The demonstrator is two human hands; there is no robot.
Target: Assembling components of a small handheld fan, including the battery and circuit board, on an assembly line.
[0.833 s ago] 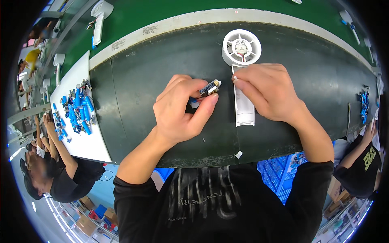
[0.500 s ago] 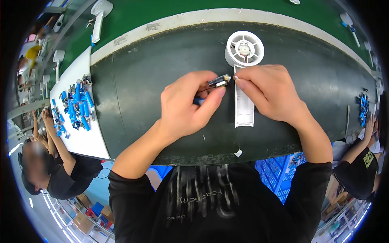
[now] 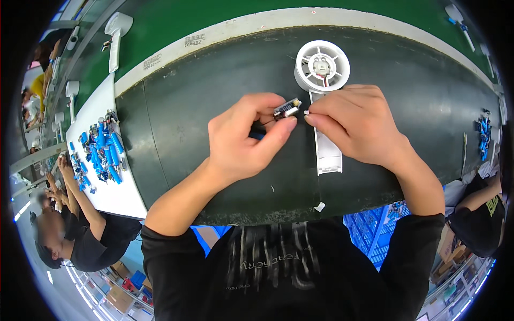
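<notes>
My left hand pinches a small circuit board with a white connector block. Part of a blue battery shows beneath those fingers. Close by on the right, my right hand holds a tiny white plug between thumb and forefinger, a short gap from the board. Under the right hand lies a white fan housing, its round spoked head at the far end with a motor in the middle. Its open trough-shaped handle points toward me, partly covered by my right hand.
On a white board at left lies a heap of blue batteries with circuit boards; another heap is at far right. White fan housings stand beyond the table. Co-workers sit at both sides. A white scrap lies near the front edge.
The white plug has moved slightly down and away from the board's end. The handle's near end appears shifted a little to the right and nearer me.
</notes>
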